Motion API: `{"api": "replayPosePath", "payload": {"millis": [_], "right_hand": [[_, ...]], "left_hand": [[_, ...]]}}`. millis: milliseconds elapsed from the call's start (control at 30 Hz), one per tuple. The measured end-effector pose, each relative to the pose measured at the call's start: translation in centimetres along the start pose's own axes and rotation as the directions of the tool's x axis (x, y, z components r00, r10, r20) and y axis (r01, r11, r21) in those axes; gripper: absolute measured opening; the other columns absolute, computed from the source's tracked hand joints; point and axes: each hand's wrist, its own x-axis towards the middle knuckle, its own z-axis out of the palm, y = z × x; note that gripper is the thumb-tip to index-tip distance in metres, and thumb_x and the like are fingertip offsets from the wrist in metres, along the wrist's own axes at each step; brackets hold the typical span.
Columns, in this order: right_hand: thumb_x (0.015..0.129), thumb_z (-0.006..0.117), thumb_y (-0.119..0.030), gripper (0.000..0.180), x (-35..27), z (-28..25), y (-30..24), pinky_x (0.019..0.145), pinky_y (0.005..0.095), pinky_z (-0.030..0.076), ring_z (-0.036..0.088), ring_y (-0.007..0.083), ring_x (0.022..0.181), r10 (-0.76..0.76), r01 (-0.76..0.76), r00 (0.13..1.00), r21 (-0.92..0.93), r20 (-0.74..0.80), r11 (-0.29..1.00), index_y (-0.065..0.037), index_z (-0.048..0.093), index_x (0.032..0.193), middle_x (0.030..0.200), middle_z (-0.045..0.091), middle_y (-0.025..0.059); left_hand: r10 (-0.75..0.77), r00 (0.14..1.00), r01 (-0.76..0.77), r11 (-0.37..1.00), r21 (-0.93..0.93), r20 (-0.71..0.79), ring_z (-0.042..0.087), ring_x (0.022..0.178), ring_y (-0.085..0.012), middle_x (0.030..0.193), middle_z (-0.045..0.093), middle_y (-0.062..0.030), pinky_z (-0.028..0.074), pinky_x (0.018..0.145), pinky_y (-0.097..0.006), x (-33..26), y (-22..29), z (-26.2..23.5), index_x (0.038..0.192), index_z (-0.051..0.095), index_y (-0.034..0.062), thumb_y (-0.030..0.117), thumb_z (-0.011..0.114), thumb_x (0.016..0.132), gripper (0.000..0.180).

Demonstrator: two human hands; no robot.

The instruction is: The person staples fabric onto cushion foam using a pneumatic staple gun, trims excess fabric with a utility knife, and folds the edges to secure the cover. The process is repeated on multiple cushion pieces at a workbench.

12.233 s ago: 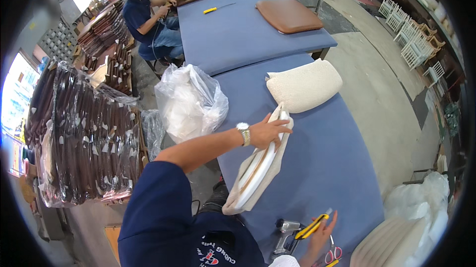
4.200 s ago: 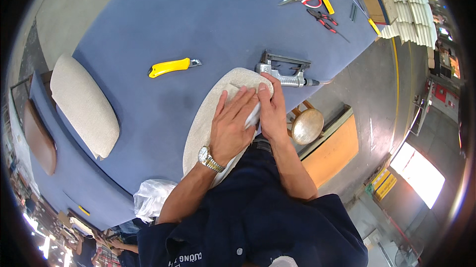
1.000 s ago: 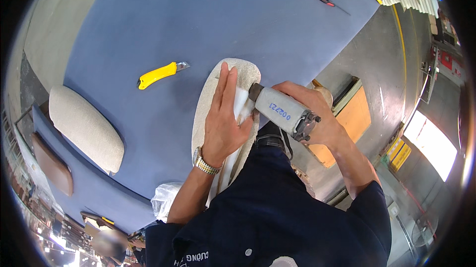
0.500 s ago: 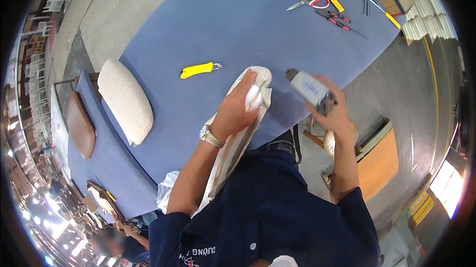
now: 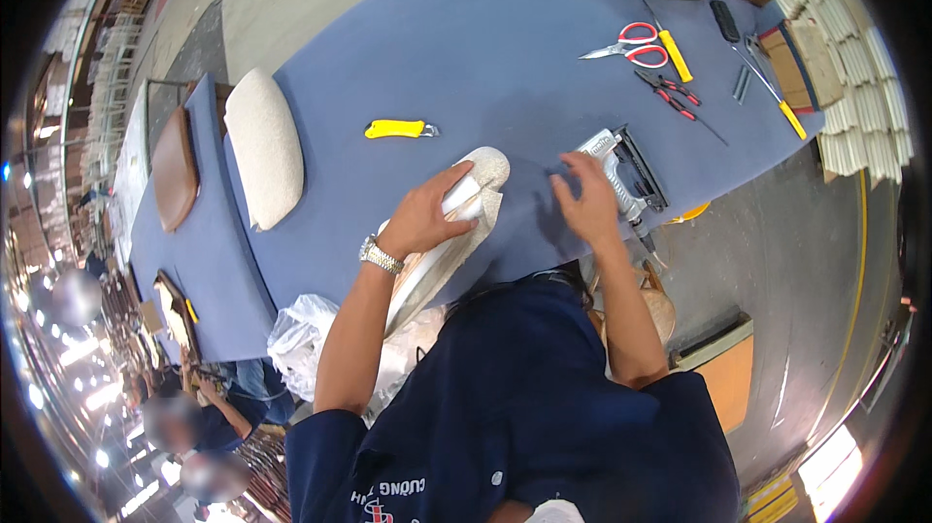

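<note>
While our left hand (image 5: 427, 217) grips the cream pad (image 5: 442, 236) at the blue table's (image 5: 466, 47) near edge, our right hand (image 5: 585, 202) hangs spread and empty just beside the stapler (image 5: 621, 171). We judge stapling paused; next comes turning the pad.

Quantities on the blue felt-covered desk (image 5: 408, 47): one yellow utility knife (image 5: 398, 129), one grey staple gun (image 5: 621, 171), one pair of red-handled scissors (image 5: 629, 42), one pair of red-handled pliers (image 5: 668, 94), two cream upholstered seat pads (image 5: 264, 146) (image 5: 442, 236).
</note>
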Motion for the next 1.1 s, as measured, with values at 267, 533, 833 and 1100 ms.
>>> {"api": "replayPosePath", "payload": {"millis": [267, 533, 833, 1100], "right_hand": [[0.113, 0.043, -0.028, 0.054, -0.1, 1.9, -2.1, 0.086, 0.0329, 0.06, 0.071, 0.0164, 0.093, 0.128, -0.668, 0.717, 0.623, 0.685, 0.406, -0.009, 0.029, 0.161, 0.133, 0.061, 0.0142], [0.096, 0.057, -0.023, 0.057, -0.2, 3.1, 6.6, 0.112, 0.0448, 0.043, 0.06, 0.0398, 0.127, 0.239, -0.362, 0.777, 0.102, 0.583, 0.927, -0.004, 0.051, 0.15, 0.14, 0.061, 0.0242], [0.098, 0.065, -0.03, 0.031, 1.1, 1.9, 1.3, 0.072, 0.0394, 0.055, 0.069, 0.0312, 0.075, -0.087, -0.016, 0.879, 0.212, 0.468, 0.977, -0.003, 0.069, 0.112, 0.09, 0.071, 0.0153], [0.084, 0.076, -0.061, 0.062, -3.9, 0.5, 1.6, 0.071, 0.0422, 0.054, 0.068, 0.0336, 0.073, 0.259, -0.162, 0.862, -0.248, 0.436, 0.955, -0.001, 0.061, 0.087, 0.077, 0.068, 0.0133]], "left_hand": [[-0.048, 0.946, 0.001, 0.99, -0.143, -0.322, 0.065, 0.119, -0.0289, 0.142, 0.062, -0.0143, 0.052, 0.101, -0.041, -2.6, 3.4, 4.9, 0.151, 0.052, 0.0102, 0.022, 0.085, 0.082, 0.078], [-0.472, 0.586, 0.573, 0.816, -0.075, -0.658, 0.053, 0.135, -0.0394, 0.148, 0.056, -0.0222, 0.043, 0.111, -0.05, -11.9, -4.4, 14.2, 0.142, 0.06, 0.007, 0.034, 0.074, 0.095, 0.056], [-0.337, 0.912, 0.116, 0.758, -0.641, -0.233, 0.072, 0.091, -0.022, 0.106, 0.078, -0.0135, 0.056, 0.083, -0.034, -10.9, 5.7, 18.4, 0.118, 0.077, 0.0069, 0.029, 0.071, 0.1, 0.03], [-0.514, 0.562, 0.409, 0.854, -0.322, -0.648, 0.068, 0.116, -0.0348, 0.123, 0.072, -0.0189, 0.052, 0.098, -0.043, -14.0, -1.9, 12.6, 0.124, 0.072, 0.0052, 0.026, 0.072, 0.098, 0.034]]}}
